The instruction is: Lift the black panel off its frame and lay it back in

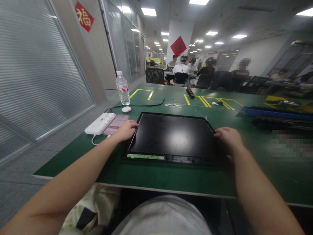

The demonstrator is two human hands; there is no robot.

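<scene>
A flat black LCD screen panel in a thin black frame lies face up on the green table. Along its near edge, on the left, runs a narrow green circuit board. My left hand is closed on the frame's left edge, fingertips over the rim. At the right edge my right hand grips the frame between thumb and fingers; part of that corner is hidden behind the hand. Close beside my left hand lie a phone and a white power bank with a white cable.
On the green table stand a water bottle and a small white case near a black cable. Yellow tape outlines and a dark ribbed part are farther back. Long blue and black parts lie right. People sit beyond.
</scene>
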